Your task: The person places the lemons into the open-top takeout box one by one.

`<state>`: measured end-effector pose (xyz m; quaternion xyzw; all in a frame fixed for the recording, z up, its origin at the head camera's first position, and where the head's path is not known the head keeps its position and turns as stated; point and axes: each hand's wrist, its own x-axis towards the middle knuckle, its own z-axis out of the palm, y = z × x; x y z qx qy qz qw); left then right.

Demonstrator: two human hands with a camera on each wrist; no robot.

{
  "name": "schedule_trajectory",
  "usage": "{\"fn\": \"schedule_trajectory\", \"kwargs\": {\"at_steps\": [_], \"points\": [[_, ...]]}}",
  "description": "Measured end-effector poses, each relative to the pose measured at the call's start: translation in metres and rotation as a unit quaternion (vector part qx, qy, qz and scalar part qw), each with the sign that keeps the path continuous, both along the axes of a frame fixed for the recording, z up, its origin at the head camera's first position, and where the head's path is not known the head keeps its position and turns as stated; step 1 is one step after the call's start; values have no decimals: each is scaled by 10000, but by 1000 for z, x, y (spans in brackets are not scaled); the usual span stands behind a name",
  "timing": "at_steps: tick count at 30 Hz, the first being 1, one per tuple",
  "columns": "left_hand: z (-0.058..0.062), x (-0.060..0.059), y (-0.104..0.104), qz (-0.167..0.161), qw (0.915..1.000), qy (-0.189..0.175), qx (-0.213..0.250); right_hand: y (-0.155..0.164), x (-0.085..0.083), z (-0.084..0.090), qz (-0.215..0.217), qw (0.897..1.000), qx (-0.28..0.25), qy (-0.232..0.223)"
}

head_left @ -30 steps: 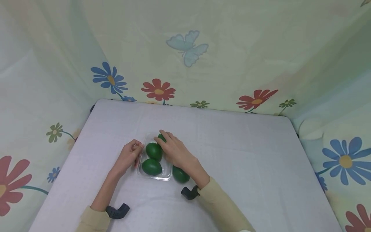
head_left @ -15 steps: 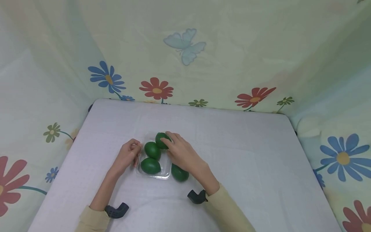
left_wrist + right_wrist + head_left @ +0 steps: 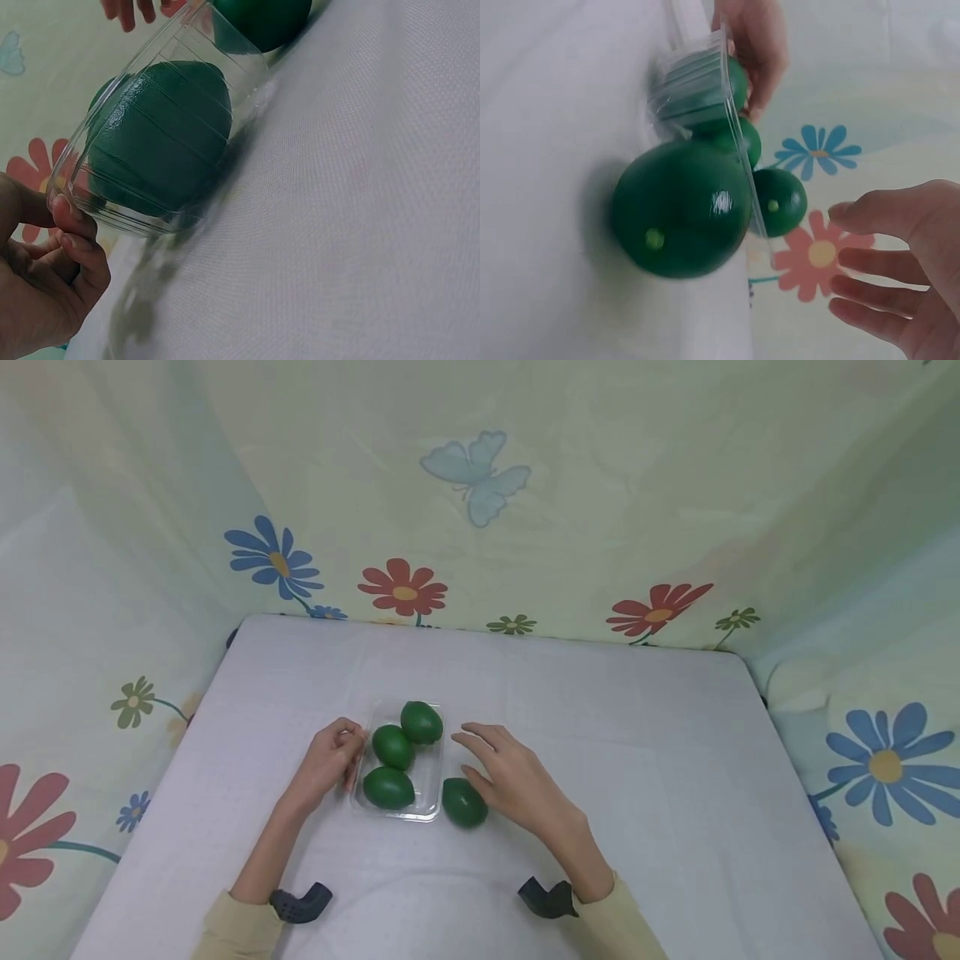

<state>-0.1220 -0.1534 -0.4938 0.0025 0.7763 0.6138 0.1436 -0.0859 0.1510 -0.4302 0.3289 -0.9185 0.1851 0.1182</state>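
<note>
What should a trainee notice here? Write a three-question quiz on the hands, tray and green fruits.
1. How many green fruits lie in the clear tray?
2. True or false: the right hand grips the loose fruit.
3. The left hand holds the tray's: A) left rim B) right rim C) far rim

Key
1. Three.
2. False; its fingers are spread above the table cover, beside the fruit.
3. A
</note>
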Motion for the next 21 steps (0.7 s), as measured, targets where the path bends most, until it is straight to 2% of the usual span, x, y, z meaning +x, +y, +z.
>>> {"fn": "schedule_trajectory", "kwargs": {"at_steps": [10,16,21], "points": [[0,0,-2,16,10000,3,-28,22,18,-13,-182,9990,-159,-384],[0,0,-2,32,10000,-48,-63,24,24,-27,-154,9968,-401,-680],[2,0,-1,-6,10000,-68,-40,19,30,-38,-116,9954,-363,-884]]}}
